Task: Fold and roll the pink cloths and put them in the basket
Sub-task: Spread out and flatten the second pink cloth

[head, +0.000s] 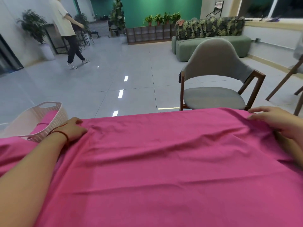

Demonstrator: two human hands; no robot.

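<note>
A large pink cloth lies spread and wrinkled across the whole surface in front of me. My left hand grips its far left corner with curled fingers. My right hand holds the far right corner, fingers bent over the edge. A white woven basket stands at the far left, just behind my left wrist, with a rolled pink cloth inside it. More pink cloth lies bunched at the left, under my left forearm.
A grey chair with wooden legs stands just beyond the far edge on the right. A person walks across the tiled floor at the back left. A green sofa and plants line the back wall.
</note>
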